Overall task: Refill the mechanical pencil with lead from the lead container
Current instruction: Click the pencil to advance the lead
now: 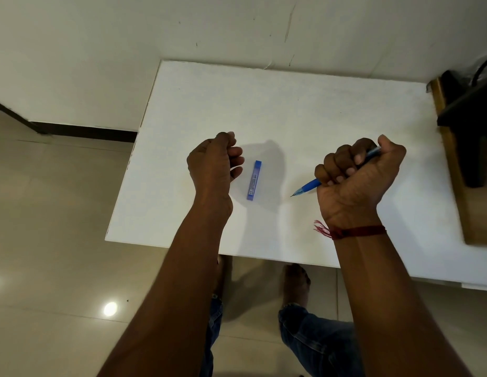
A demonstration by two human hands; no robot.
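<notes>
Blue and slim, the mechanical pencil [310, 186] sits gripped in the right hand [356, 180], whose fingers [343, 161] are curled into a fist around the barrel. Its pointed tip slants down and to the left, just above the table [291, 104], while its back end pokes out past the thumb on the far side of the fist. A red thread bracelet [356, 232] with a frayed tassel circles the right wrist.

To the left of the pencil tip, apart from both hands, the blue lead container [254, 180] lies flat on the white table, its long side running roughly away from the person. It rests between the two hands, nearer the left one.

On the other side of the container, the left hand [213, 161] is raised with its fingers [235, 159] curled loosely inward; whether they hold anything cannot be told.

At the table's right edge stand a wooden board [454, 170] and a dark object [471, 123]. Below the near edge, the person's bare feet and jeans show over a beige tiled floor [52, 213].
</notes>
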